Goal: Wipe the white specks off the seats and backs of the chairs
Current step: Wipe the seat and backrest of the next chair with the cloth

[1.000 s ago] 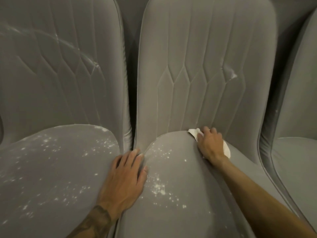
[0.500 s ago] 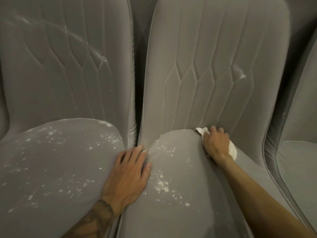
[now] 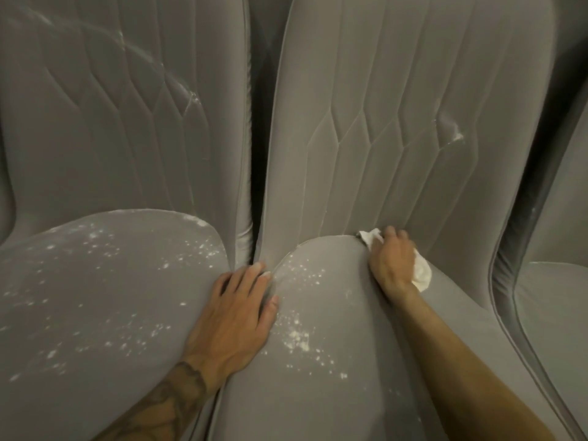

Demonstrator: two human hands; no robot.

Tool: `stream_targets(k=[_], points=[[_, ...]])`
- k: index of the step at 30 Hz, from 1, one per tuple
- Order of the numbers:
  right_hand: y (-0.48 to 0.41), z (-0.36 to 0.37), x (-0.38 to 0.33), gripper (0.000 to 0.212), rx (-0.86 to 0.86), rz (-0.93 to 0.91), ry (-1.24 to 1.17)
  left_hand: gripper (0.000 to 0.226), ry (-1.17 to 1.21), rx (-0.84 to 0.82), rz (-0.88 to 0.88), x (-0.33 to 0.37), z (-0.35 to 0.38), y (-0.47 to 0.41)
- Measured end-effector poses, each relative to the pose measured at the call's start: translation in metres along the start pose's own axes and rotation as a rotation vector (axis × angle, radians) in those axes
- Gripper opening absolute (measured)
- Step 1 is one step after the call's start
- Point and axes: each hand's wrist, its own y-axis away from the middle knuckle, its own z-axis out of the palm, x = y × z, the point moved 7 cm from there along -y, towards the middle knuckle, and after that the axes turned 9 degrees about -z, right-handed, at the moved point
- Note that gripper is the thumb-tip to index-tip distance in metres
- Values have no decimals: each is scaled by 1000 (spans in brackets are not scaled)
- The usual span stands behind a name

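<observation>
Three grey upholstered chairs stand side by side and fill the view. The fabric is soft and velvety, with stitched ribs and diamonds on the backs, under dim warm light.

Left chair (image 3: 105, 128), 9 o'clock: the seat is dotted all over with white specks (image 3: 95, 243), thickest toward its rear edge. Faint white arcs (image 3: 178, 81) streak its back at 11 o'clock.

Middle chair (image 3: 397, 116), centre to 12 o'clock: specks lie on the left half of the seat, with one dense patch low near centre. A single white smear (image 3: 453, 133) sits on its back at 2 o'clock.

Right chair (image 3: 553, 297), 3 o'clock: only its edge shows (pale flecks on the rim, too small to make out).

Left hand (image 3: 237, 319): flat, palm down, fingers straight and close together. It rests across the gap where the left and middle seats meet, fingertips toward 1 o'clock. A tattooed forearm (image 3: 165, 405) enters from 7 o'clock.

Right hand (image 3: 393, 264): at 2 o'clock from the left hand, fingers curled round a crumpled white cloth (image 3: 421, 273). It presses the cloth into the crease where the middle seat meets its back, and cloth pokes out on both sides of the hand.
</observation>
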Motion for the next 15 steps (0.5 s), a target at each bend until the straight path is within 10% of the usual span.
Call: stream_targets(k=[4, 15], points=[[10, -6, -12, 18, -127, -256, -39, 44, 10, 18, 19, -1, -1, -1], [9, -18, 5, 20, -177, -155, -48, 46, -5, 30, 13, 0, -2, -1]])
